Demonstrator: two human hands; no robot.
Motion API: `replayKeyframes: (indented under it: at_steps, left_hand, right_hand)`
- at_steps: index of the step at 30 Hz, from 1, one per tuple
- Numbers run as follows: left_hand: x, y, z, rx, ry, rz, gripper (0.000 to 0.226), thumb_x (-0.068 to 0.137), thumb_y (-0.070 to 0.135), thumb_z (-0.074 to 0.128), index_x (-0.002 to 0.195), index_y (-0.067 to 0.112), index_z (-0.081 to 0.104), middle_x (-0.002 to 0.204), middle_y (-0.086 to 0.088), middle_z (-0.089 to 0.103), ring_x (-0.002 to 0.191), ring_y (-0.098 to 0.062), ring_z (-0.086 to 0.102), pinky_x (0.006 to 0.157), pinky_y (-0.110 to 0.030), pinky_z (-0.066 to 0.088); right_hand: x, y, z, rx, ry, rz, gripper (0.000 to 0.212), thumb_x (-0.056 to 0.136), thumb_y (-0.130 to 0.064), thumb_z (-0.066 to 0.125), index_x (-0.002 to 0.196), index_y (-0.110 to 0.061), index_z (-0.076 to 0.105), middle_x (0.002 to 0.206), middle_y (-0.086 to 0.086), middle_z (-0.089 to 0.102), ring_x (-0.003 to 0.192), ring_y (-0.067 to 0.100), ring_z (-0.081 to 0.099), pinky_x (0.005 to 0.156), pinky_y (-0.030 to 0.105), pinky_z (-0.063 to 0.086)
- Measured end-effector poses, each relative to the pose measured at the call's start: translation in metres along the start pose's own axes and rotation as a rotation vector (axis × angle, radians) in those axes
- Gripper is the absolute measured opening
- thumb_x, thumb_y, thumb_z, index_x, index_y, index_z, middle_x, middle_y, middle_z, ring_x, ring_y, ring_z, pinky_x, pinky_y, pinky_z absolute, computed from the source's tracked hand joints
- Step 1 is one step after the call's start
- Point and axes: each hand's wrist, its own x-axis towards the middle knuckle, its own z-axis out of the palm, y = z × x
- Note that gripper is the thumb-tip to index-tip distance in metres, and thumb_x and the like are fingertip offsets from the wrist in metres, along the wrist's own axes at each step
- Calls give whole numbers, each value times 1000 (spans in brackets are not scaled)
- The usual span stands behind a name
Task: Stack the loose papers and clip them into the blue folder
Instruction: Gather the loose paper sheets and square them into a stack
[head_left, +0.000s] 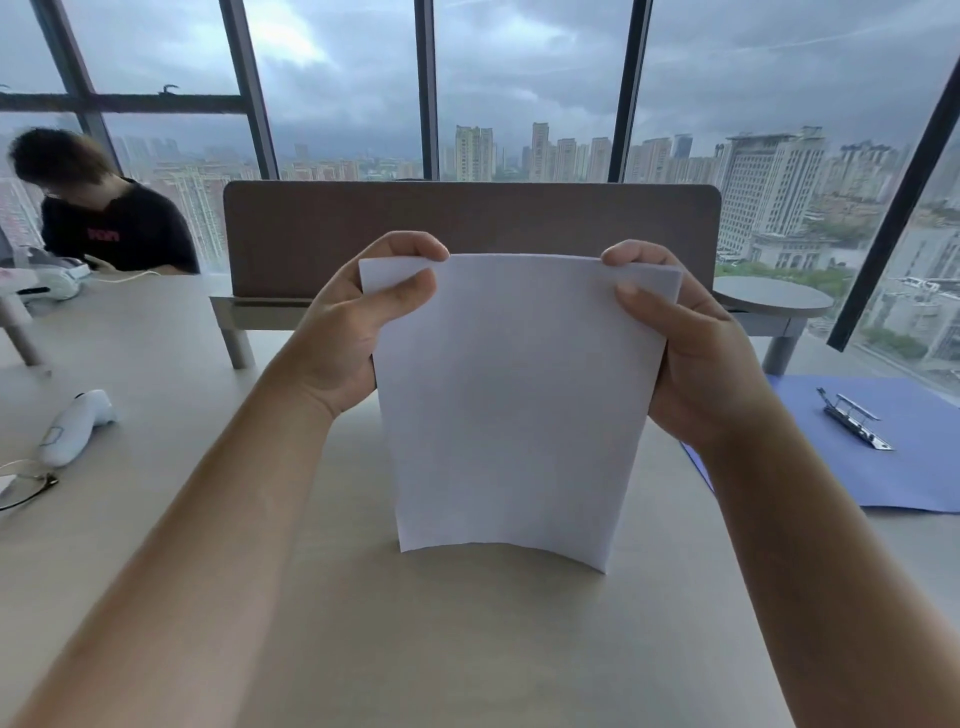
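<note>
A stack of white papers (511, 405) stands upright on the table (467, 649), its bottom edge resting on the surface and bowed slightly. My left hand (358, 327) grips the stack's upper left corner. My right hand (691, 353) grips the upper right corner and right edge. The blue folder (904, 467) lies open flat on the table to the right, with its metal clip (854, 420) near the far side.
A white handheld device (78, 426) and a pair of glasses (26, 483) lie at the left. A brown desk divider (467, 234) stands behind the papers. A person in a black shirt (114, 228) sits at the far left. Windows fill the background.
</note>
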Motion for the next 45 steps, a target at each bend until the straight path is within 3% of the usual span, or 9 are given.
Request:
replayKeyframes:
  at_steps: [7, 13, 17, 24, 27, 32, 36, 39, 45]
  left_hand:
    - [5, -7, 3, 8, 21, -14, 38, 92, 11, 59, 125, 31, 63, 105, -6, 69, 95, -24, 66, 83, -37, 56]
    - [7, -12, 5, 92, 203, -58, 13, 92, 14, 64, 91, 17, 77, 91, 0, 78, 84, -19, 74, 75, -33, 59]
    - [-4, -27, -4, 69, 183, -147, 11, 83, 23, 72, 89, 19, 80, 99, -3, 78, 93, -23, 74, 82, -38, 59]
    - [-56, -107, -11, -5, 120, -396, 64, 52, 46, 93, 107, 17, 77, 119, -12, 72, 111, -31, 68, 93, -42, 55]
    - [-67, -122, -12, -1, 128, -411, 66, 51, 47, 93, 108, 17, 77, 118, -12, 72, 112, -31, 68, 93, -41, 54]
    - [-52, -117, -12, 32, 189, -307, 63, 50, 48, 93, 102, 17, 79, 113, -12, 75, 105, -27, 71, 91, -39, 57]
    - [-56, -128, -16, 79, 175, -359, 47, 62, 35, 85, 105, 16, 78, 114, -10, 74, 108, -26, 70, 96, -42, 53]
    - [-71, -147, -16, 79, 156, -460, 53, 65, 33, 82, 113, 12, 72, 116, -10, 74, 110, -29, 69, 101, -48, 50]
    - [-73, -151, -18, 82, 122, -489, 60, 67, 31, 81, 120, 8, 68, 119, -10, 73, 112, -27, 68, 99, -43, 52]
  right_hand:
    - [3, 4, 6, -17, 72, -38, 21, 102, -17, 49, 94, -24, 67, 97, 0, 62, 78, 16, 60, 63, 28, 51]
    - [0, 9, 7, -168, 176, -60, 25, 102, -20, 52, 104, -29, 75, 98, -3, 72, 83, 13, 67, 70, 28, 55]
    - [-12, 26, -3, -211, 245, -3, 21, 96, -26, 60, 90, -20, 79, 92, 2, 78, 83, 17, 74, 73, 34, 59]
    - [-59, 99, -16, -263, 388, 269, 29, 86, -31, 73, 98, -4, 78, 100, 13, 79, 97, 32, 75, 89, 48, 59]
    - [-65, 117, -17, -280, 435, 308, 30, 82, -30, 77, 93, -2, 79, 94, 14, 79, 92, 33, 75, 87, 49, 59]
    - [-49, 106, -22, -261, 424, 221, 18, 87, -20, 75, 84, -3, 79, 86, 13, 79, 78, 24, 76, 67, 34, 61]
    - [-55, 122, -32, -265, 386, 268, 22, 82, -26, 77, 88, -4, 80, 92, 14, 79, 88, 30, 76, 80, 41, 61]
    - [-68, 145, -40, -361, 344, 367, 20, 82, -26, 79, 93, -10, 82, 95, 13, 80, 94, 32, 76, 93, 55, 56]
    - [-67, 153, -47, -419, 312, 365, 15, 85, -20, 79, 98, -12, 81, 100, 12, 79, 100, 32, 74, 97, 59, 52]
